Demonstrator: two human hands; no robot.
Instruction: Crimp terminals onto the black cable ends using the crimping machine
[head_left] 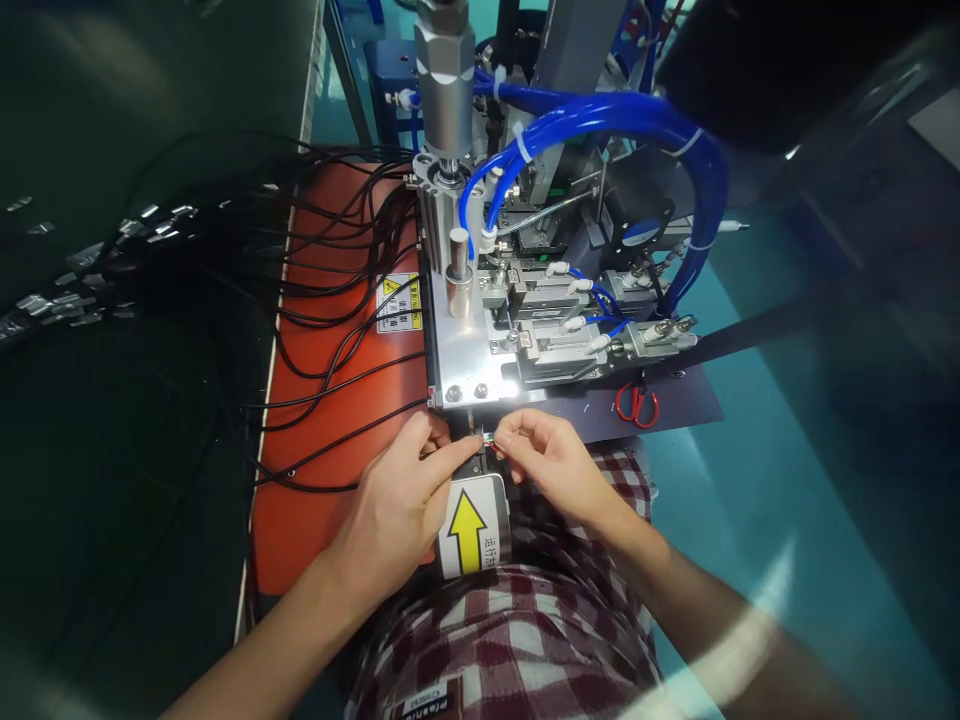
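My right hand [551, 460] pinches a small metallic part [488, 438] between thumb and index finger, at the front edge of a machine. My left hand [409, 480] reaches in from the left, its index finger stretched so that the tip touches or nearly touches the same part. The other fingers of that hand are curled, and whether they hold anything is hidden. Just below the fingertips is a dark narrow track, and a white label with a yellow arrow [468, 530] lies between my wrists. Above them is the machine's shiny metal plate [465, 365].
Black cables [352, 365] cross an orange-red surface [300, 540] on the left. Red-handled scissors [637, 406] lie on a dark plate at the right. Blue air tubes [622, 110] arch over pneumatic cylinders [559, 350]. A vertical metal cylinder [444, 90] rises behind the plate.
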